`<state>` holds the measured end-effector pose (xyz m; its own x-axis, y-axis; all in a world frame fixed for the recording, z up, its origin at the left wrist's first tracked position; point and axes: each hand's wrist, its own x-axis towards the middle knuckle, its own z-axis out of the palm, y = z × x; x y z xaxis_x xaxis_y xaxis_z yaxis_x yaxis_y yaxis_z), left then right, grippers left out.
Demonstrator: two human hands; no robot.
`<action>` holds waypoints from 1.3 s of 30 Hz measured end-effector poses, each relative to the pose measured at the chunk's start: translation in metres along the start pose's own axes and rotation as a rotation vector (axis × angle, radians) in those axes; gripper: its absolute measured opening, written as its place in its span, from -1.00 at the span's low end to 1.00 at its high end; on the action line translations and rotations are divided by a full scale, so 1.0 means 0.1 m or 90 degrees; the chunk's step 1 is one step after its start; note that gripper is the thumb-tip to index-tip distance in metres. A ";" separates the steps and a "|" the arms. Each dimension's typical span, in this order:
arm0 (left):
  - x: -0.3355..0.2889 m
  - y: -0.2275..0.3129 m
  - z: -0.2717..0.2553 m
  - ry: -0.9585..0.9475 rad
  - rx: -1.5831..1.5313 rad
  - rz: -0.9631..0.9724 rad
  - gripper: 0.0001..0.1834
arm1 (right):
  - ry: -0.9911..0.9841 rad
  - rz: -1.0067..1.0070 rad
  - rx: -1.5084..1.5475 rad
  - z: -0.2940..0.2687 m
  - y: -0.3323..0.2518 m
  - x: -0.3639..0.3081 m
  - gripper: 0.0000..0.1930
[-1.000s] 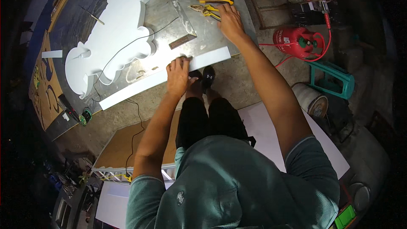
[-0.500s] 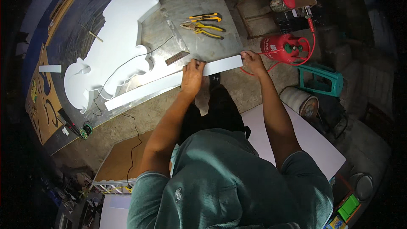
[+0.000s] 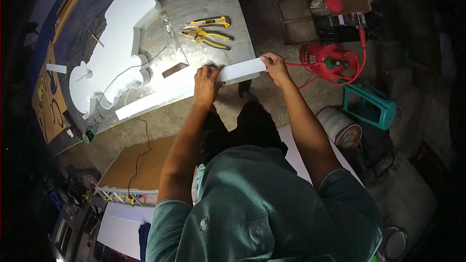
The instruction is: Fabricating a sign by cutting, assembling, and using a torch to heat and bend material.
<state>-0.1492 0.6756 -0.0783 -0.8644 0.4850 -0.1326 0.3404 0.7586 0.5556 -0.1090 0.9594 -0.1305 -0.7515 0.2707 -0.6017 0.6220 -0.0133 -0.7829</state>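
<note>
A long, flat white strip [image 3: 238, 70] lies slantwise along the near edge of the metal-topped table. My left hand [image 3: 207, 86] is closed on its middle, fingers bent over the far edge with the thumb toward the right. The strip's right end, by the table's corner, is pinched in my right hand [image 3: 276, 69]. Just beyond my left hand rests a small brown rectangular block [image 3: 174, 70]. Yellow-handled pliers [image 3: 208, 38] and a yellow-and-black utility knife [image 3: 208, 22] lie farther back. A big white cut-out with raised, curvy side walls [image 3: 114, 43] fills the table's left part.
A thin dark cable [image 3: 127, 70] crosses the cut-out. On the floor at right stand a red gas cylinder [image 3: 327, 59] with a red hose, a teal stool [image 3: 369, 104] and a round drum [image 3: 341, 127]. A brown board [image 3: 138, 165] lies behind me at left.
The view has shifted, so the table and tools appear farther left. Against the tools, the strip and both hands sit slightly more to the right. Both hands keep their hold.
</note>
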 end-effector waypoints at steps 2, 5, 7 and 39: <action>0.02 0.05 0.00 -0.002 0.027 -0.012 -0.33 | -0.010 0.003 0.025 -0.02 0.01 0.02 -0.78; 0.05 0.13 0.02 -0.016 0.034 -0.036 -0.34 | -0.014 0.019 0.041 -0.09 0.06 0.04 -0.77; 0.07 0.16 0.02 -0.007 0.029 -0.041 -0.37 | -0.020 0.024 0.025 -0.11 0.11 0.07 -0.77; 0.76 0.57 0.94 0.159 0.195 -0.167 -0.67 | 0.037 -0.092 -0.306 0.22 -0.03 0.48 -0.26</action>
<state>-0.1612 0.7969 -0.1337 -0.9856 0.1685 -0.0142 0.1593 0.9531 0.2573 -0.1519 0.9513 -0.1605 -0.8324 0.2906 -0.4719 0.5538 0.4695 -0.6877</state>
